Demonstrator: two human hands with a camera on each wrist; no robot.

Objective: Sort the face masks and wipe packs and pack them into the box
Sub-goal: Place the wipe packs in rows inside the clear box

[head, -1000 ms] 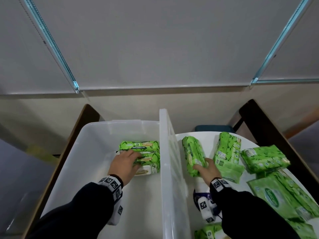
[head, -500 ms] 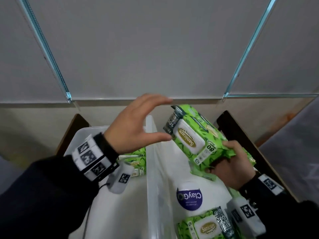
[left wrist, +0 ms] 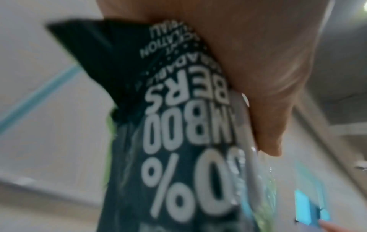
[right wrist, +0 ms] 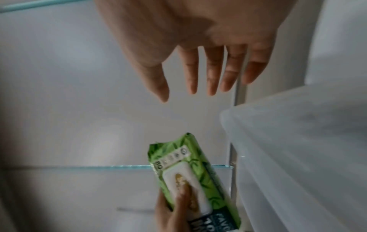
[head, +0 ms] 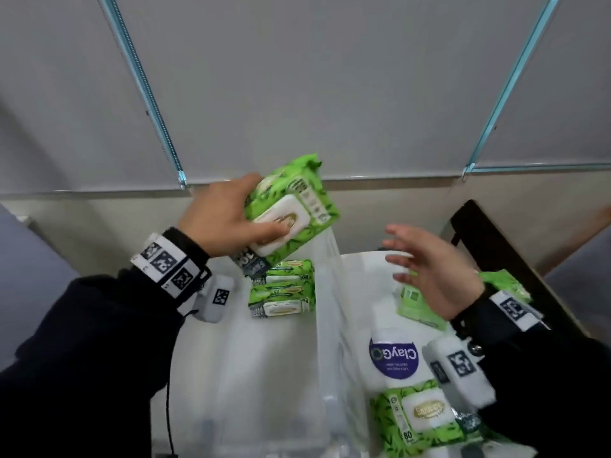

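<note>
My left hand (head: pixel 231 219) grips a green wipe pack (head: pixel 291 209) in the air above the clear plastic box (head: pixel 325 325), thumb on its white lid. The same wipe pack (right wrist: pixel 194 177) shows in the right wrist view, and its dark end (left wrist: pixel 178 141) fills the left wrist view under the left hand (left wrist: pixel 258 62). My right hand (head: pixel 426 269) hovers with fingers spread and nothing in it, right of the box wall; its fingers (right wrist: pixel 212 69) are straight. Several green wipe packs (head: pixel 284 289) lie stacked inside the box. No face mask is visible.
On the white table right of the box lie a green pack (head: pixel 420 421), a round white lid with a purple label (head: pixel 393 355), and further green packs (head: pixel 416 302) behind my right hand. A dark chair back (head: pixel 502 246) stands at the far right.
The wipe pack has passed from my right hand to my left hand. My right hand has let go and opened; my left hand has closed round the pack and carries it over the box.
</note>
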